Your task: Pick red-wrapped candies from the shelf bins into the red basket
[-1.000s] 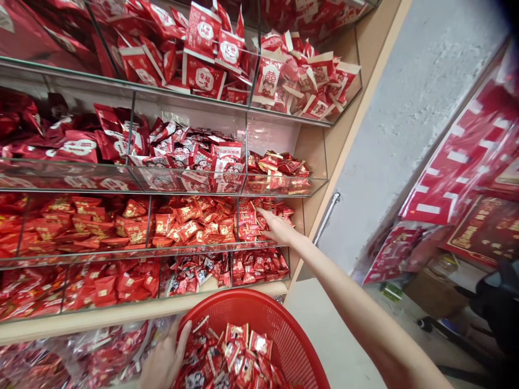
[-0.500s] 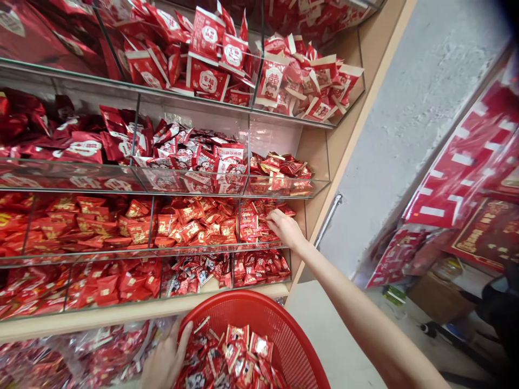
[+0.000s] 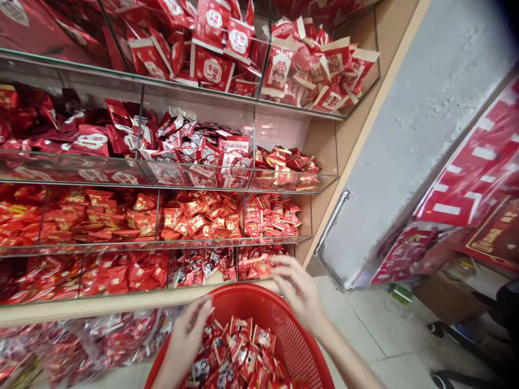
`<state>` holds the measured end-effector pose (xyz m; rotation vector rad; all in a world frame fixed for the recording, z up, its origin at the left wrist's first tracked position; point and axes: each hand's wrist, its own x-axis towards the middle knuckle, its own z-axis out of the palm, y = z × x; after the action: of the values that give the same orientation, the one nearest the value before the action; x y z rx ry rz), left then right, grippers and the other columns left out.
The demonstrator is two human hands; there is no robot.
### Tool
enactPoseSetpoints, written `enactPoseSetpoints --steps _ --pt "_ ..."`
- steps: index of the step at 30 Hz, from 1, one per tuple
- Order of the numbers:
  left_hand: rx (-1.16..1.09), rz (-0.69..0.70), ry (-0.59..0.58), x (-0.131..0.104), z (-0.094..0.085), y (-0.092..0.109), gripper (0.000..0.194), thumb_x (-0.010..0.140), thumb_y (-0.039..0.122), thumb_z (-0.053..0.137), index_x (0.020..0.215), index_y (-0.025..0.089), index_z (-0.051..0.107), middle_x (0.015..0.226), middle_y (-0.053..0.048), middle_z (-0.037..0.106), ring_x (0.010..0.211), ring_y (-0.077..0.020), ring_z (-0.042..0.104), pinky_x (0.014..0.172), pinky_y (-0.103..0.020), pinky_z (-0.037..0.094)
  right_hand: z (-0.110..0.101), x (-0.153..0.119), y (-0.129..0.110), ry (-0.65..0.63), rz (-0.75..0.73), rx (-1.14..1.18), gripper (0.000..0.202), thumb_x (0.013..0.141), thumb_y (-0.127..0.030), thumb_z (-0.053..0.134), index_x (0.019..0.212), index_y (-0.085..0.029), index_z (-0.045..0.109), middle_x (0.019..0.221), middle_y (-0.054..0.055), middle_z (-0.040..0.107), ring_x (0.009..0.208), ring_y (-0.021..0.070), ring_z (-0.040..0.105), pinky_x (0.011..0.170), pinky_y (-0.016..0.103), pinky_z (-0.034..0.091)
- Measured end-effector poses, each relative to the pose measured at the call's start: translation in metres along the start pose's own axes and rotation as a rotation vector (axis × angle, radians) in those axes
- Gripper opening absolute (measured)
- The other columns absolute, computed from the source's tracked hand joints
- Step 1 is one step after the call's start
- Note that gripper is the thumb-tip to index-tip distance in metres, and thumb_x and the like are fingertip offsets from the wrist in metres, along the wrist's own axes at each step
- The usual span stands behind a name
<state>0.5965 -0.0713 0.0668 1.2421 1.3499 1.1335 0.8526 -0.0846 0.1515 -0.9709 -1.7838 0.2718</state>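
A red plastic basket (image 3: 298,324) stands below the shelves, part-filled with small wrapped candies (image 3: 243,346). Over its right rim, my right hand (image 3: 298,289) is smeared by motion. Between its fingertips is a small red candy packet (image 3: 261,267), blurred, in front of the lowest shelf row. My left hand (image 3: 187,332) is at the basket's left side, thumb and fingers stretched out, with nothing visible in it. Its lower part covers some of the rim, and I cannot tell whether it touches.
Shelves with clear dividers hold red packets (image 3: 213,70) and gold-printed candies (image 3: 198,216) in several compartments. Bagged goods (image 3: 89,346) lie under the bottom shelf. To the right are a grey wall (image 3: 405,97), hanging red packaging (image 3: 466,178), a cardboard box (image 3: 441,297) and a tiled floor (image 3: 365,313).
My right hand has come down from the third-row compartment toward the basket, now with a red packet at its fingertips. My left hand has shifted up and right. The view has moved slightly.
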Motion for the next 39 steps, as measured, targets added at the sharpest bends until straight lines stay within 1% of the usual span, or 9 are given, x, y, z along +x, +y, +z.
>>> enactPoseSetpoints --steps 3,6,9,11,16,20,24,30,39 --pt "-0.427 -0.27 -0.34 -0.02 0.029 0.038 0.058 0.079 0.061 0.043 0.114 0.018 0.058 0.111 -0.01 0.065 0.096 -0.0216 0.063 0.087 -0.038 0.05 0.024 -0.044 -0.011 -0.129 0.055 0.088 0.023 0.087 -0.014 0.049 0.102 -0.026 0.06 0.118 0.007 0.056 0.109 0.0188 0.054 0.092 0.033 0.044" --pt "-0.538 -0.359 -0.431 -0.03 0.043 0.047 0.051 0.078 0.057 0.049 0.111 0.018 0.06 0.097 -0.007 0.068 0.081 -0.0172 0.065 0.071 -0.03 0.052 0.039 -0.069 -0.017 -0.215 0.109 0.192 0.024 0.086 -0.012 0.049 0.101 -0.026 0.061 0.12 0.007 0.055 0.104 0.0174 0.057 0.089 0.029 0.047" --pt "-0.5 -0.267 -0.378 -0.034 0.049 0.041 0.038 0.074 0.046 0.062 0.099 0.018 0.066 0.087 -0.004 0.069 0.074 -0.0136 0.063 0.064 -0.023 0.05 0.049 -0.08 -0.02 -0.196 0.191 0.273 0.02 0.086 -0.014 0.048 0.094 -0.024 0.062 0.118 0.007 0.056 0.104 0.0177 0.057 0.09 0.03 0.047" --pt "-0.483 -0.241 -0.319 -0.037 0.051 0.036 0.036 0.071 0.044 0.065 0.095 0.017 0.068 0.085 -0.004 0.07 0.072 -0.0136 0.063 0.063 -0.023 0.049 0.055 -0.085 -0.021 -0.101 0.304 0.356 0.015 0.086 -0.017 0.049 0.091 -0.023 0.061 0.119 0.008 0.056 0.109 0.0193 0.055 0.092 0.032 0.046" --pt "-0.508 -0.273 -0.116 -0.047 0.062 0.027 0.042 0.065 0.043 0.071 0.098 0.018 0.069 0.099 -0.008 0.071 0.09 -0.0207 0.064 0.073 -0.029 0.052 0.075 -0.097 -0.019 0.161 0.631 0.566 0.028 0.084 -0.032 0.056 0.11 -0.024 0.054 0.121 0.01 0.056 0.106 0.0211 0.058 0.09 0.034 0.048" --pt "-0.516 -0.275 -0.045 -0.053 0.071 0.02 0.043 0.065 0.044 0.07 0.099 0.018 0.07 0.108 -0.009 0.069 0.1 -0.0223 0.062 0.082 -0.032 0.051 0.082 -0.103 -0.012 0.274 0.752 0.476 0.027 0.082 -0.039 0.058 0.101 -0.02 0.06 0.104 0.008 0.064 0.095 0.0201 0.06 0.084 0.03 0.049" --pt "-0.378 -0.169 -0.035 -0.052 0.068 0.016 0.039 0.064 0.045 0.07 0.094 0.019 0.072 0.101 -0.007 0.071 0.097 -0.0209 0.063 0.084 -0.031 0.051 0.077 -0.107 -0.009 0.222 0.755 0.433 0.024 0.083 -0.04 0.056 0.077 -0.018 0.064 0.077 0.003 0.064 0.075 0.017 0.059 0.071 0.026 0.048" --pt "-0.129 0.071 -0.058 -0.05 0.054 0.015 0.025 0.067 0.041 0.068 0.078 0.019 0.072 0.081 -0.003 0.073 0.074 -0.0157 0.065 0.073 -0.024 0.052 0.067 -0.108 -0.02 0.17 0.604 0.356 0.017 0.087 -0.032 0.053 0.083 -0.02 0.064 0.085 0.002 0.063 0.083 0.016 0.058 0.078 0.025 0.044" --pt "-0.264 -0.055 0.113 -0.06 0.053 0.002 0.032 0.065 0.044 0.069 0.08 0.016 0.07 0.083 -0.003 0.072 0.079 -0.0165 0.064 0.076 -0.025 0.051 0.077 -0.106 -0.022 0.17 0.661 0.427 0.021 0.083 -0.037 0.057 0.074 -0.018 0.063 0.075 0.001 0.061 0.076 0.0156 0.056 0.073 0.025 0.044"
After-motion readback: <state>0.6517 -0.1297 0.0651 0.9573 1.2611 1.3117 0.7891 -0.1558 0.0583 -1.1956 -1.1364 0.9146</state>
